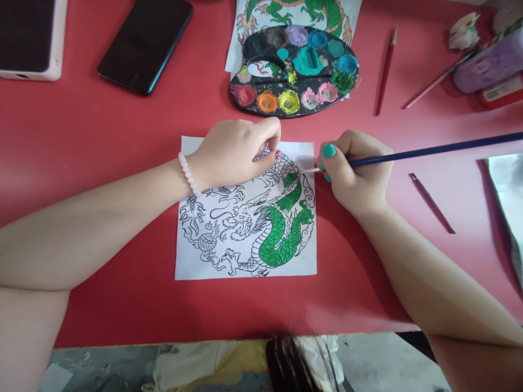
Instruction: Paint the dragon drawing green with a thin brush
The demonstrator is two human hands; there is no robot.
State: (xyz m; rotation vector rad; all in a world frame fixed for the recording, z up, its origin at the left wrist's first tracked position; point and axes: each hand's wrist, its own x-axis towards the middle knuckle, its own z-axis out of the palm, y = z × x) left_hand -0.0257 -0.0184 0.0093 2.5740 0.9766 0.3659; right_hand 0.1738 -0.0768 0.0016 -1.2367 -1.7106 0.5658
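Observation:
A sheet of paper [245, 256] with a line drawing of a dragon lies flat in front of me. Part of the dragon's body [281, 247] is painted green; the head and left side are black outline only. My right hand [359, 169] grips a thin paintbrush [441, 147] with a dark blue handle, and its tip touches the green section near the sheet's right edge. Across the upper part of the sheet rests my left hand [241, 152], fingers curled in and nothing seen between them. It covers some of the drawing.
Just beyond the sheet sits a black paint palette [261, 111] with several colours, over a painted dragon picture [347, 16]. A phone [145, 46] and a white-edged device [56, 41] lie upper left. Red brushes [386, 76], a purple bottle [490, 62] and a short brush [432, 204] are rightward.

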